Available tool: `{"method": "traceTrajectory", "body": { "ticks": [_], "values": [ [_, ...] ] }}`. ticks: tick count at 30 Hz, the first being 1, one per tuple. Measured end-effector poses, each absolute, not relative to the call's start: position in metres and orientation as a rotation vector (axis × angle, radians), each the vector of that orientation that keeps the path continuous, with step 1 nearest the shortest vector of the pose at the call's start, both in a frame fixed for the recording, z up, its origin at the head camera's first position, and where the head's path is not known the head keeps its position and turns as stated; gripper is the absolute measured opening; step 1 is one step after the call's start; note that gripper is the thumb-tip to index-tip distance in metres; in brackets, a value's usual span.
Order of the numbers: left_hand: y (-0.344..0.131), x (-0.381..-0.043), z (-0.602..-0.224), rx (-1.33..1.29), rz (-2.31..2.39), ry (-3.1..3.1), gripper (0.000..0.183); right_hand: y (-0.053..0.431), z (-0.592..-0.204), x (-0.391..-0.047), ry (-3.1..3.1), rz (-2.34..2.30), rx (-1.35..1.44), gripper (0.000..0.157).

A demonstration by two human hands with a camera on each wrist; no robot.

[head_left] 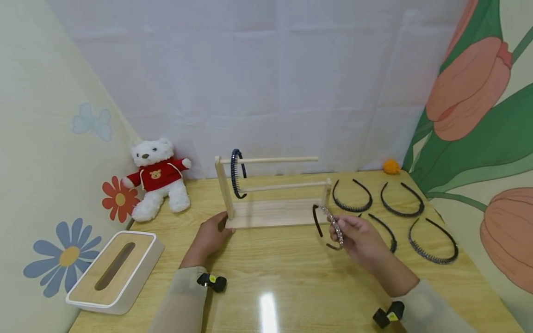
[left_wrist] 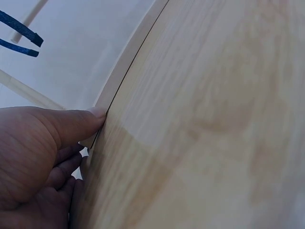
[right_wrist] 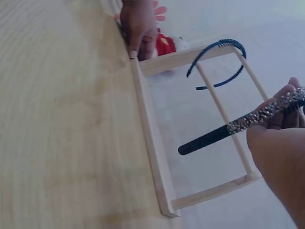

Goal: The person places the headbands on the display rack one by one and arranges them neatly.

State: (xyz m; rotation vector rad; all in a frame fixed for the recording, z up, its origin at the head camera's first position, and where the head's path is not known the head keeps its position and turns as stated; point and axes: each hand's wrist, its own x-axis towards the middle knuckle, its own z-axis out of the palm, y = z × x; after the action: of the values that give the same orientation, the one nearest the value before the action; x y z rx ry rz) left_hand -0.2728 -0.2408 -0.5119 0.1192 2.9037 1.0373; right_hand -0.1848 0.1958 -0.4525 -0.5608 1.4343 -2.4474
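A wooden rack (head_left: pixel 275 214) with two horizontal bars stands at mid-table. My left hand (head_left: pixel 210 235) grips the left end of its base; the left wrist view shows the thumb (left_wrist: pixel 78 125) on the base's edge and the other fingers curled beside it. A dark blue toothed headband (head_left: pixel 235 173) hangs at the left of the bars. At the rack's right end, my right hand (head_left: pixel 361 239) pinches a black headband covered with sparkling stones (head_left: pixel 334 225), its ends pointing left. In the right wrist view this headband (right_wrist: pixel 257 117) crosses in front of the bars.
Several dark headbands (head_left: pixel 353 208) lie on the table (head_left: pixel 250 286) at the right. A white teddy bear in a red hoodie (head_left: pixel 157 178) sits back left. Nearer is a white tissue box with a wooden lid (head_left: pixel 120 268). An orange ball-like thing (head_left: pixel 391 166) lies far right.
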Motion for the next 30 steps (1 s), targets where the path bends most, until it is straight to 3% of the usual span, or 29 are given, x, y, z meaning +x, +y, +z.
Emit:
{"method": "traceTrajectory", "body": {
  "ticks": [8, 15, 30],
  "values": [
    [-0.239, -0.273, -0.512, 0.107, 1.031, 2.905, 0.064, 0.199, -0.424, -0.192, 1.432, -2.765, -0.49, 0.026],
    [-0.241, -0.273, -0.513, 0.104, 1.028, 2.898, 0.065, 0.201, -0.38, -0.221, 1.293, -3.004, -0.345, 0.021],
    [-0.241, -0.274, -0.514, 0.115, 1.026, 2.896, 0.064, 0.187, -0.343, -0.269, 1.245, -3.008, -0.139, 0.016]
  ]
}}
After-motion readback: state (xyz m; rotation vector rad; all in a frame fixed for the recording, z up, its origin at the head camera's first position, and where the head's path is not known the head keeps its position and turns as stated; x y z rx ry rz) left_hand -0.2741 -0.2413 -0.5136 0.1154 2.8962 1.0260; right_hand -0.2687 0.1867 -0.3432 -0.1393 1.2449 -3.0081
